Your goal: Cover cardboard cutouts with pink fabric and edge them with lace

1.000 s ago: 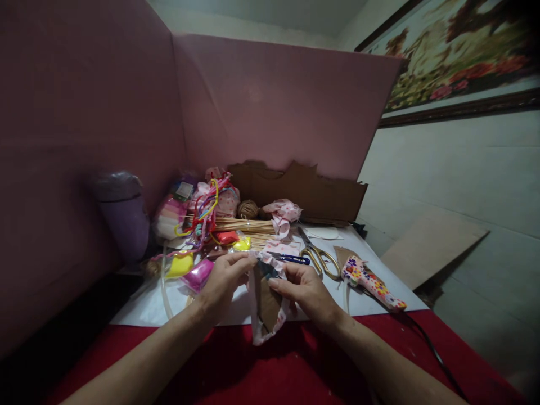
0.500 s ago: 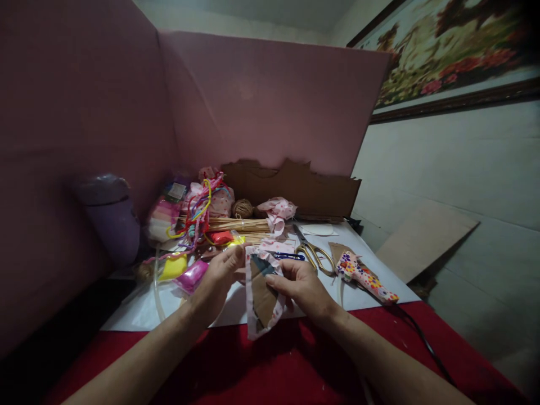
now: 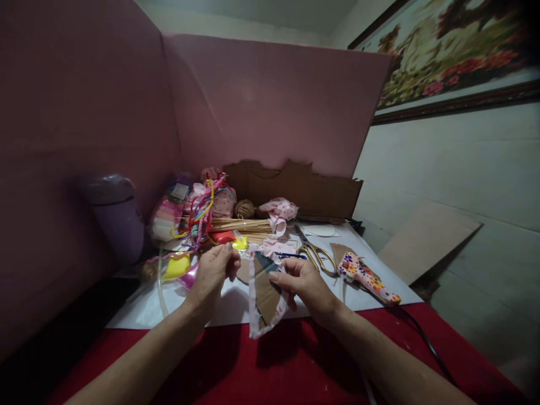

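Observation:
My right hand [image 3: 301, 281] pinches the right edge of a cardboard piece [image 3: 266, 295] between thumb and fingers. The piece is brown with a dark patch near its top, and pink-and-white fabric is folded over its edges. It is held upright above the table's front. Left of it and apart from it is my left hand [image 3: 215, 267], its fingers curled together; whatever they may hold is too small or hidden to make out. Behind the piece lie a blue pen-like item [image 3: 291, 256] and gold-handled scissors [image 3: 318, 256].
A flower-patterned glue gun [image 3: 367, 278] lies at the right, its black cord running over the red cloth [image 3: 202, 365]. Farther back are bundled wooden sticks [image 3: 240, 225], a twine ball [image 3: 243, 208], dotted fabric [image 3: 280, 209] and clay packs [image 3: 177, 265]. A purple tumbler [image 3: 116, 222] stands left.
My left hand has moved left, off the cardboard piece's upper left edge, and its fingers have curled. My right hand still holds the piece in nearly the same place.

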`<action>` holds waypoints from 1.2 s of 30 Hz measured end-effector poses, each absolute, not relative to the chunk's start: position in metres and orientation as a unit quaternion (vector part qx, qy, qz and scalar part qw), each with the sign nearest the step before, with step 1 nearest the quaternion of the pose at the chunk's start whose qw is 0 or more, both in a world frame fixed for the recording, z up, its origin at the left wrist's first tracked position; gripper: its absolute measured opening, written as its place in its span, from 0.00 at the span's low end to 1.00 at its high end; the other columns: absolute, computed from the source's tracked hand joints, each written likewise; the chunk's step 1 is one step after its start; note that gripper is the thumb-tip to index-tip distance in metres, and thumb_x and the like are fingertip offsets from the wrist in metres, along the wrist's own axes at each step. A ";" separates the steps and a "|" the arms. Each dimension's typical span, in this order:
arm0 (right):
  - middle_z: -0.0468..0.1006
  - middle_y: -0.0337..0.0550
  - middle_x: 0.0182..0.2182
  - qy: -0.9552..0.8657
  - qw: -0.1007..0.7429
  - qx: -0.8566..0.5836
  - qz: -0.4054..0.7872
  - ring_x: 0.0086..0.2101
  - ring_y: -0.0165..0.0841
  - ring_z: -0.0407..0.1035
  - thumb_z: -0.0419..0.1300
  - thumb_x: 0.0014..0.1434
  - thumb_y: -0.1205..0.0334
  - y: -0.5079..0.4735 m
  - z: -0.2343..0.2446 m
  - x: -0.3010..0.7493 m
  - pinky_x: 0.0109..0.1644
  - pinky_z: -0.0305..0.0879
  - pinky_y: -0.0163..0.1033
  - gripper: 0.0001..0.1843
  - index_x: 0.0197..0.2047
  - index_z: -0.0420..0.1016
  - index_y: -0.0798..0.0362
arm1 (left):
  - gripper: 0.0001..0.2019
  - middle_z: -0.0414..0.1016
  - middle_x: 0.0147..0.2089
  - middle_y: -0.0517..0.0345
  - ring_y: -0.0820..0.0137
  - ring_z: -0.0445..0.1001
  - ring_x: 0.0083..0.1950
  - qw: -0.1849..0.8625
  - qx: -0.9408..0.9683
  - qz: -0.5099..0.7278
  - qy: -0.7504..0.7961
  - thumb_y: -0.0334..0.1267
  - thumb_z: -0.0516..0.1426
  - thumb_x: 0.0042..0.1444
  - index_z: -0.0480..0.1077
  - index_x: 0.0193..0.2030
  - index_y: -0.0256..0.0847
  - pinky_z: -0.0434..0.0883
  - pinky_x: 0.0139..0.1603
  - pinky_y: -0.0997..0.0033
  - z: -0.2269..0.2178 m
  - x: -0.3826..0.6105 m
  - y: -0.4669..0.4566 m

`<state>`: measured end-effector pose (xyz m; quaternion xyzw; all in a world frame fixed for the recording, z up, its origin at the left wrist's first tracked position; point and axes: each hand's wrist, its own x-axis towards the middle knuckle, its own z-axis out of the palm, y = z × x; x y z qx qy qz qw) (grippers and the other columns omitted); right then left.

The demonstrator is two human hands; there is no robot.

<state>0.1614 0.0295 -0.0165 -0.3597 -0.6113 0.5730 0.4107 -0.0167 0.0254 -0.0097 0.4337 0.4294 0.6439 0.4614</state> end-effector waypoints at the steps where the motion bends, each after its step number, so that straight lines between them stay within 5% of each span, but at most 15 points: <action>1: 0.63 0.30 0.14 -0.612 0.410 -0.359 0.573 0.12 0.21 0.53 0.63 0.47 0.54 0.030 -0.017 0.161 0.11 0.50 0.27 0.14 0.24 0.68 0.56 | 0.13 0.67 0.19 0.61 0.78 0.61 0.19 0.467 0.437 0.641 0.425 0.44 0.61 0.45 0.67 0.23 0.35 0.57 0.20 0.77 -0.010 -0.016 0.025; 7: 0.63 0.30 0.14 -0.611 0.416 -0.364 0.567 0.12 0.21 0.53 0.63 0.47 0.54 0.030 -0.018 0.161 0.11 0.50 0.27 0.14 0.24 0.68 0.56 | 0.10 0.72 0.27 0.57 0.74 0.67 0.27 0.562 0.434 0.603 0.363 0.38 0.62 0.44 0.72 0.32 0.34 0.62 0.27 0.75 -0.005 -0.011 0.020; 23: 0.61 0.30 0.14 -0.592 0.491 -0.340 0.541 0.13 0.20 0.53 0.64 0.49 0.54 0.038 -0.020 0.164 0.12 0.50 0.26 0.17 0.21 0.63 0.55 | 0.10 0.74 0.23 0.55 0.75 0.67 0.23 0.528 0.423 0.602 0.424 0.37 0.65 0.39 0.71 0.25 0.34 0.62 0.25 0.75 -0.009 -0.019 0.025; 36: 0.59 0.28 0.14 -0.438 0.598 -0.302 0.599 0.13 0.20 0.51 0.67 0.44 0.55 0.047 -0.009 0.174 0.13 0.47 0.27 0.18 0.21 0.62 0.54 | 0.11 0.57 0.12 0.66 0.78 0.54 0.15 0.511 0.468 0.592 0.412 0.37 0.53 0.51 0.64 0.20 0.37 0.53 0.17 0.77 -0.011 -0.017 0.030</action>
